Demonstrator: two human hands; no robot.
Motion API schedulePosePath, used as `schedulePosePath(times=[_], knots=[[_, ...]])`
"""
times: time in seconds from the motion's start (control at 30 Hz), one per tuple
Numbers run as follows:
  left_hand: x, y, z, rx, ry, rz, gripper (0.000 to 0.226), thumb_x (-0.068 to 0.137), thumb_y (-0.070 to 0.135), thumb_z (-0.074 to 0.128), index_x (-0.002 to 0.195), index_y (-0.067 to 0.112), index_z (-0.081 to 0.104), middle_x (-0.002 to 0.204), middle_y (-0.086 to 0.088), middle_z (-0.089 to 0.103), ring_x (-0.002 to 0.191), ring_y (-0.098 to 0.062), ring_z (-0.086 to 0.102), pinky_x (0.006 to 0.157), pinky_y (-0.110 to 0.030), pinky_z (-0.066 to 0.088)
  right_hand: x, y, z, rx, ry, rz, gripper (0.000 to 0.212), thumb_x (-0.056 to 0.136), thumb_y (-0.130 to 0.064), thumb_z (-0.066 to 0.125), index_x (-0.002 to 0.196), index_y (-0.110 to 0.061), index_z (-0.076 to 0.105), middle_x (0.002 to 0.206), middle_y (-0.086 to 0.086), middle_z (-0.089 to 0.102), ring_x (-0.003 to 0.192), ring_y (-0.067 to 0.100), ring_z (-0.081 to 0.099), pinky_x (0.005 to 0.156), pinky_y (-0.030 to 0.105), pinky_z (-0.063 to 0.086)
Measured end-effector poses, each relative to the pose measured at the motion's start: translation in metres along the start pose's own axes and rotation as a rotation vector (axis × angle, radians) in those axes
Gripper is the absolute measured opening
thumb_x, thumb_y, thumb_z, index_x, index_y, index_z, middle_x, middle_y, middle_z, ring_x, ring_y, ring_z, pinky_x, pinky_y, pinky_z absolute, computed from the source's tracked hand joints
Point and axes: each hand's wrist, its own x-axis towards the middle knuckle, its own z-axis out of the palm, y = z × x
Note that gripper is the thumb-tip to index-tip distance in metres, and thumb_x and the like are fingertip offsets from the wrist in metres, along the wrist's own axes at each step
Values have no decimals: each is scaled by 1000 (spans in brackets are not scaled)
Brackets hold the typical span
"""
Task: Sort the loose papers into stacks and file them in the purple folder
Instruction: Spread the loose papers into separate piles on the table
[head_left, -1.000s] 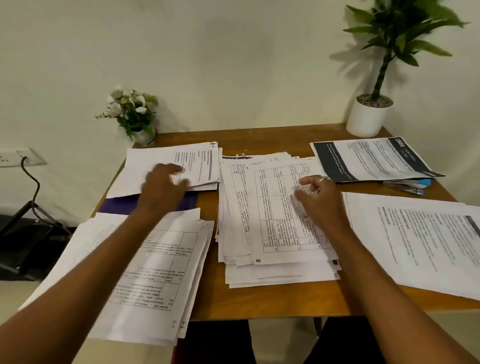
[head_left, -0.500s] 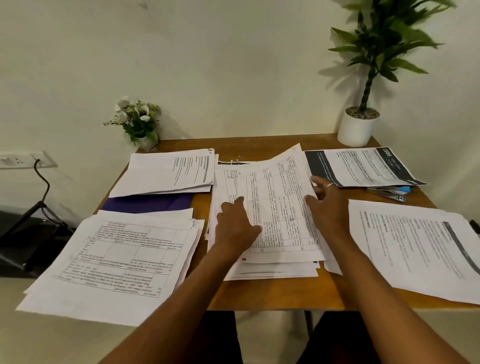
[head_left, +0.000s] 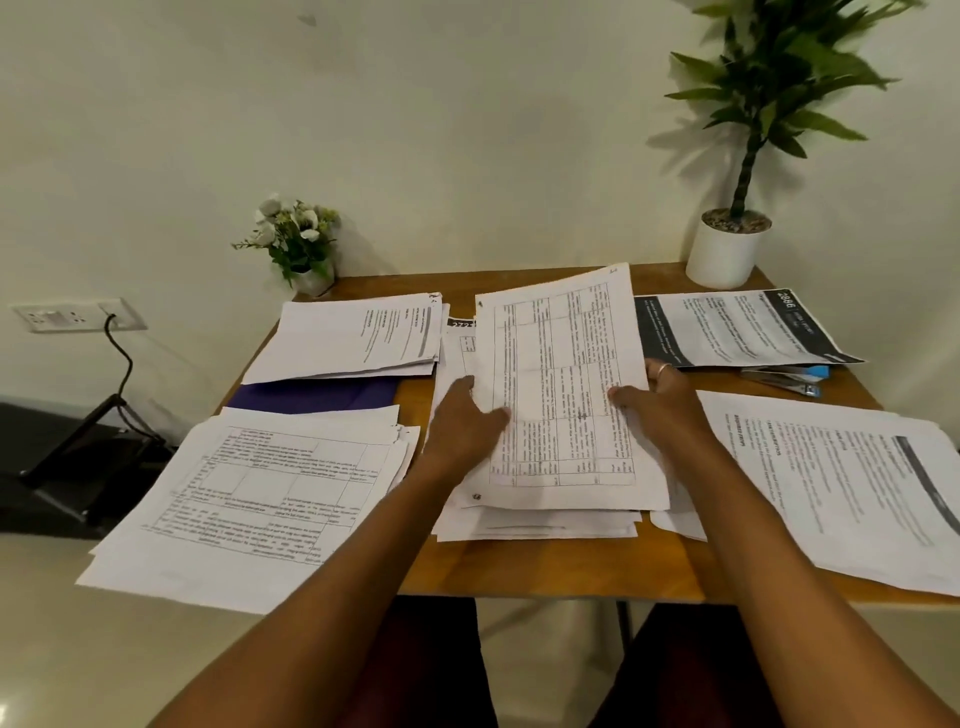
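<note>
A pile of loose papers (head_left: 535, 525) lies in the middle of the wooden table (head_left: 545, 566). A sheet printed with a table (head_left: 558, 374) is raised off that pile, its far edge tilted up. My left hand (head_left: 462, 421) grips its left edge and my right hand (head_left: 657, 402) grips its right edge. The purple folder (head_left: 317, 397) lies at the left, mostly covered by two stacks: a far-left stack (head_left: 348, 338) and a near-left stack (head_left: 260, 488) that overhangs the table's edge.
A dark-headed stack (head_left: 737, 327) lies at the far right over a blue stapler (head_left: 789, 376). Another stack (head_left: 852, 478) sits at the near right. A small flower pot (head_left: 298, 244) and a tall potted plant (head_left: 727, 249) stand along the wall.
My left hand came from the far-left stack to the middle pile. Both hands took the top sheet by its edges and lifted it, far edge up.
</note>
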Motion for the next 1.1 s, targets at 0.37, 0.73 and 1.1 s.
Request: schedulePosePath(times=[0.37,0.73,1.1], knots=[[8,16,-108,266,-25,31,14,105,25,51,107,20,64,92,8,62,78,-8,59,60,-21,44,-24,-28,46,447,-241,118,34,99,-25,61,131,-17,60,119,12,73,99,26,73,73,40,61],[16,-14,-229,1097,-334,-51,11,100,22,55,98,16,64,104,-5,66,92,-22,61,91,-41,50,-57,-26,117,128,-544,163,46,90,-6,72,130,-26,59,110,16,75,84,33,71,59,36,60],[43,-67,-223,1301,-276,-154,16,101,24,51,112,28,62,130,-4,60,122,-27,52,114,-49,28,-95,1,170,-134,-615,103,20,90,-8,73,109,-10,70,91,15,77,72,26,74,56,29,56]])
